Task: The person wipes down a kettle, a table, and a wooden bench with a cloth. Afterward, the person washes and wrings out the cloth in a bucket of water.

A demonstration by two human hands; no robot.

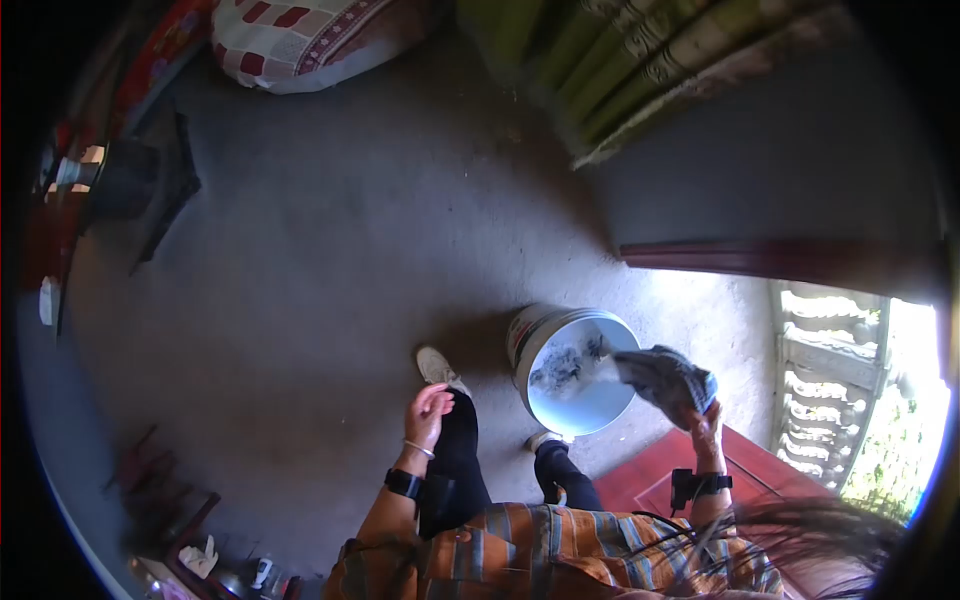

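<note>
My right hand [706,424] grips one end of a bunched grey-blue cloth [655,378], which looks wet. The cloth's other end hangs over the right rim of a white bucket [588,408]. White foam and dark patches [565,368] show inside the bucket; what the dark patches are I cannot make out. Over my leg, left of the bucket, my left hand [428,415] is held in the air with loosely bent fingers and nothing visible in it. Each wrist carries a black band.
The bucket stands on a grey concrete floor [300,280] by my feet. A red panel [690,465] lies at the right, near a white balustrade [830,375]. A green curtain [640,60] hangs at the top, and a covered cushion [300,40] sits upper left.
</note>
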